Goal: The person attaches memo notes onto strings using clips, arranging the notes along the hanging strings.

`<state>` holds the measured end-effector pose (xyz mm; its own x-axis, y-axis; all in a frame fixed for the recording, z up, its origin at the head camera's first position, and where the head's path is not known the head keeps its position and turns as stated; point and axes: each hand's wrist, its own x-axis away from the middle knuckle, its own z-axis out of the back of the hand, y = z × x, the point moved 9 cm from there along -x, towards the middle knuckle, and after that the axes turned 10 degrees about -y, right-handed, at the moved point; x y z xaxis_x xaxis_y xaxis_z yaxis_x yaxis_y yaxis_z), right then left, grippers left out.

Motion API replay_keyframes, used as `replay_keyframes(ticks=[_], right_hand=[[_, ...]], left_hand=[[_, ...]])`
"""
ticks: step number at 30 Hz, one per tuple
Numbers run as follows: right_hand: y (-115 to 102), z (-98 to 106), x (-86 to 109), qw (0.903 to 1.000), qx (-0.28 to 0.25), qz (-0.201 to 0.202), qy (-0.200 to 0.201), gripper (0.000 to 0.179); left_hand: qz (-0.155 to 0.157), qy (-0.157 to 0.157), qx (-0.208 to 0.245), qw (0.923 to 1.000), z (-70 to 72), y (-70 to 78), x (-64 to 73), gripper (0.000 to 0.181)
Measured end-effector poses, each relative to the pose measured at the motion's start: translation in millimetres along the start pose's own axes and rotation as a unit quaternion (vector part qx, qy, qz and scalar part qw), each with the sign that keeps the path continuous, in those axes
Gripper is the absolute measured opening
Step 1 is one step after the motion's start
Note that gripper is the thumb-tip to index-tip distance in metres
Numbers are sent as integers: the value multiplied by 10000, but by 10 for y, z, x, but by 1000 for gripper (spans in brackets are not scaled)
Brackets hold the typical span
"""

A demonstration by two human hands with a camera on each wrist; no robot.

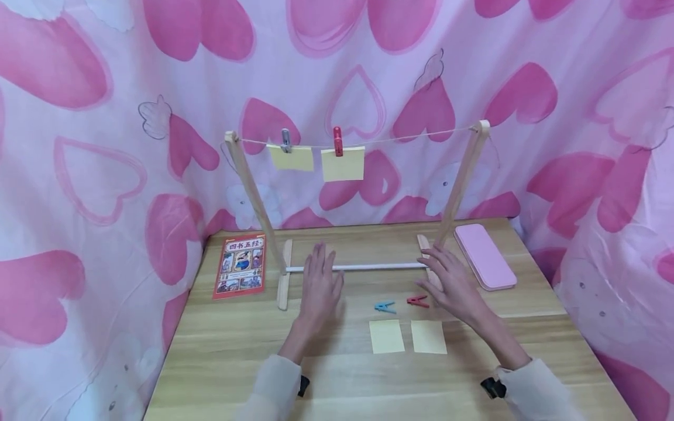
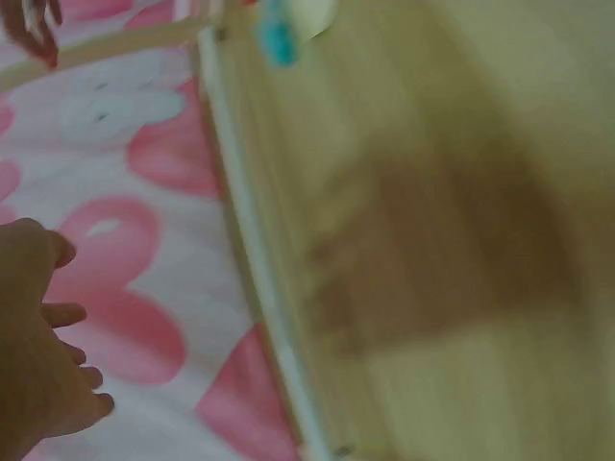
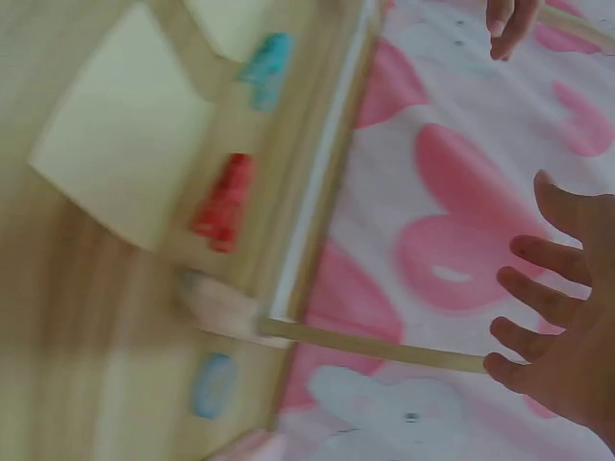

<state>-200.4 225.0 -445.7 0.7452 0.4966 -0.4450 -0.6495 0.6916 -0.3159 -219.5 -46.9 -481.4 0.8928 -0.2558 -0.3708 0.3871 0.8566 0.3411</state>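
Observation:
My left hand (image 1: 321, 286) is over the left part of the white crossbar (image 1: 379, 267) of a wooden stand, fingers extended and holding nothing. On the other side my right hand (image 1: 455, 286) is spread near the right post (image 1: 463, 181), overlapping its foot in the head view. In the right wrist view its fingers (image 3: 543, 296) are apart and grasp nothing. Between the hands lie a blue clothespin (image 1: 385, 307) and a red clothespin (image 1: 418, 301). Nearer me are two yellow paper squares, a left one (image 1: 387, 337) and a right one (image 1: 429, 337).
A string (image 1: 411, 138) spans the posts. From it hang two yellow papers, one under a grey clothespin (image 1: 286, 140), one under a red clothespin (image 1: 338, 141). A red booklet (image 1: 241, 266) lies left of the stand, a pink case (image 1: 485, 257) right. A heart-patterned curtain (image 1: 358, 88) surrounds the table.

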Motion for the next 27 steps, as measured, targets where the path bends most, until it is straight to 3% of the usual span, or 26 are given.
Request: replay_keyframes(ticks=[5,7,10,12,15,17,22,27], right_hand=[[135,-255,110,10000,12,-81,9,55],[165,-342,170,9999,-12,-110,18,56],[174,-463,259,9999,-86,-93,49,57],[167,-540,309,9999,-120,-74,47,57],[153,-650,362,9997,-227,-124,-33,56],[153,-714,376,9993,-283,-223,-109,55],[167,-871,347,9984,-311,-399,-241,51],[219,-1166,290,9940,-129,-747,-783,52]], left_hand=[[-262,-656,413,9966,-514,165,269,63],[-345,-874,671,9933,-796,227,395,68],[-92,-1340,1182,9839,-1107,310,558,69],[260,-1620,1535,9744,-1256,327,655,70],[686,-1831,1837,9633,-1318,356,768,71],[811,-1775,2007,9600,-1357,347,822,74],[855,-1400,2214,9613,-1463,299,895,80],[854,-1287,2140,9645,-1508,238,900,72]])
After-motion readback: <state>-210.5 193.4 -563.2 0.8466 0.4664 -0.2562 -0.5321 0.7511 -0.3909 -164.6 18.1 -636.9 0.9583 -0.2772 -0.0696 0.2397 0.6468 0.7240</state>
